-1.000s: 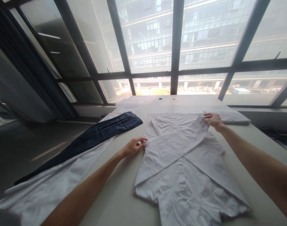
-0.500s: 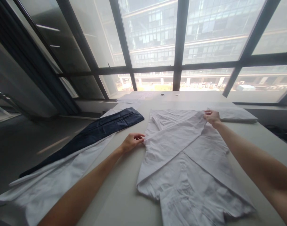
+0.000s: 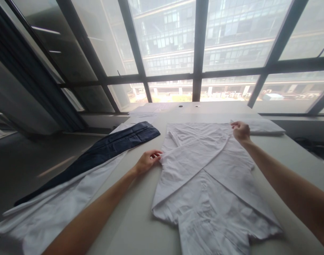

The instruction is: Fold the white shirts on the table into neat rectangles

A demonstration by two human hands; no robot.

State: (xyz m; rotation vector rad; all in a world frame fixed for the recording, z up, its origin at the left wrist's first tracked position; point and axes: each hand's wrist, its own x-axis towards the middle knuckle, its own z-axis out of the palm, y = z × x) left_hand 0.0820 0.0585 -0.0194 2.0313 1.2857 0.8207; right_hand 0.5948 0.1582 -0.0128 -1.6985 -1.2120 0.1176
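Observation:
A white shirt (image 3: 204, 177) lies flat on a pale table (image 3: 140, 219), with one side folded diagonally across its body. My left hand (image 3: 147, 161) pinches the shirt's left edge at the end of that fold. My right hand (image 3: 240, 131) is closed on the shirt's far right corner, close to a folded white garment.
A dark blue garment (image 3: 108, 148) lies at the left on top of a long white cloth (image 3: 58, 209) that hangs toward the table's left edge. A folded white garment (image 3: 260, 126) sits at the far right. Large windows (image 3: 177, 46) rise behind the table.
My right hand has drawn the shirt's far corner a little further right and away from me. My left hand has stayed on the left edge.

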